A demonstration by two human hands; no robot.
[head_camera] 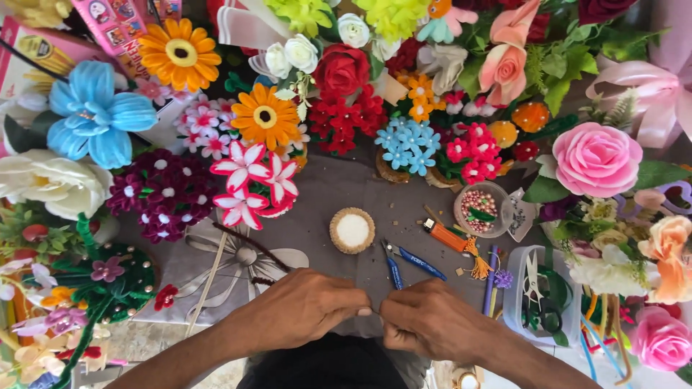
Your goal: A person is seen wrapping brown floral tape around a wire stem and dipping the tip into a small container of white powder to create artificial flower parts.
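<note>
1. At the near edge of a grey work surface (339,191), seen from the head camera, the left hand (299,308) and right hand (432,320) met fingertip to fingertip, both pinched narrow; whatever they held between them was too small to make out.
2. Just beyond the fingers lay blue-handled pliers (405,261), their handles splayed, close to the right hand but apart from it.
3. Behind the pliers sat a small round woven dish (352,230) with a white centre, and to its right an orange tool with a tassel (455,243) rested beside a clear cup of beads (481,209).
4. Right of the hands stood a clear plastic tub (515,302) holding scissors and green bits.
5. Handmade flowers ringed the surface: a blue bloom (94,115) and an orange daisy (180,54) at the left, a pink rose (597,158) at the right.
6. At the upper left corner, flat pink packages (119,25) with small picture panels leaned behind the flowers, next to a pink box with a yellow patch (32,50), partly hidden.
</note>
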